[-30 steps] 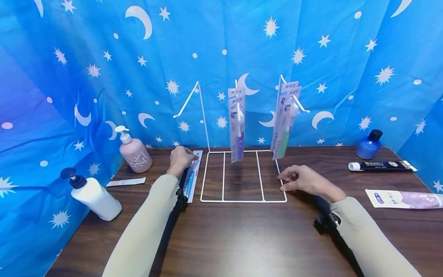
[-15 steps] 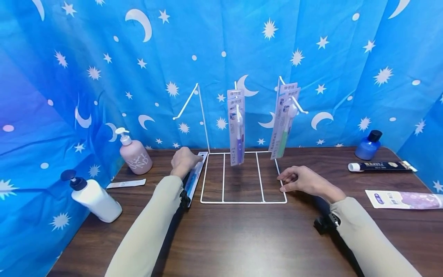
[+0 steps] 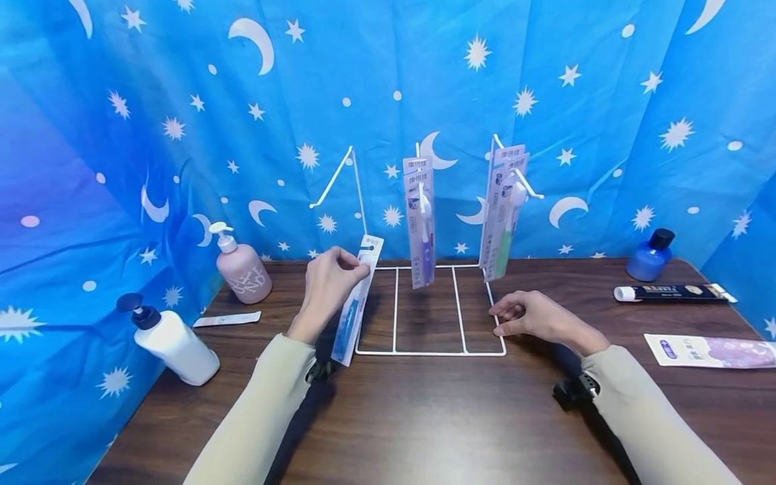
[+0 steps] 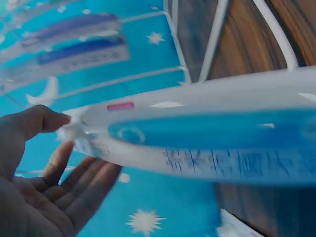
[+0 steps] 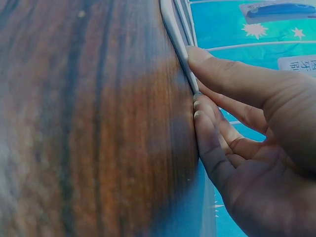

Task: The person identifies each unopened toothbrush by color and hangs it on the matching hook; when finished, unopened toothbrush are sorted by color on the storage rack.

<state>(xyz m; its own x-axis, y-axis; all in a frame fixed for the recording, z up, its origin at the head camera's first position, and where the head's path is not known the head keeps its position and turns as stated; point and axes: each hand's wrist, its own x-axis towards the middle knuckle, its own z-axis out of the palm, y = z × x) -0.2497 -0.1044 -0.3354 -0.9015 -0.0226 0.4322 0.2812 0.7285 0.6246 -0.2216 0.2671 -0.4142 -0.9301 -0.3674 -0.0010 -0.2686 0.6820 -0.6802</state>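
My left hand point(image 3: 329, 286) pinches a packaged blue toothbrush point(image 3: 347, 323) near its slotted top and holds it tilted, over the left edge of a white wire display rack point(image 3: 424, 353). In the left wrist view, thumb and fingertips grip the head end of the toothbrush pack point(image 4: 207, 128). The rack's left hook point(image 3: 332, 176) is bare. Purple packaged toothbrushes point(image 3: 422, 236) hang on the middle hook, and green packaged toothbrushes point(image 3: 502, 222) on the right one. My right hand point(image 3: 536, 318) holds the rack's right base wire between thumb and curled fingers.
On the left stand a pink pump bottle point(image 3: 244, 273) and a white pump bottle point(image 3: 178, 347), with a slim white packet point(image 3: 227, 319) between them. A blue bottle point(image 3: 650, 256), a black toothpaste tube point(image 3: 675, 292) and a pink-and-white tube point(image 3: 712, 351) are at the right.
My left hand has lifted the blue toothbrush pack off the table, raising its top end and bringing it right, against the rack's left side. The right hand has stayed at the base wire.
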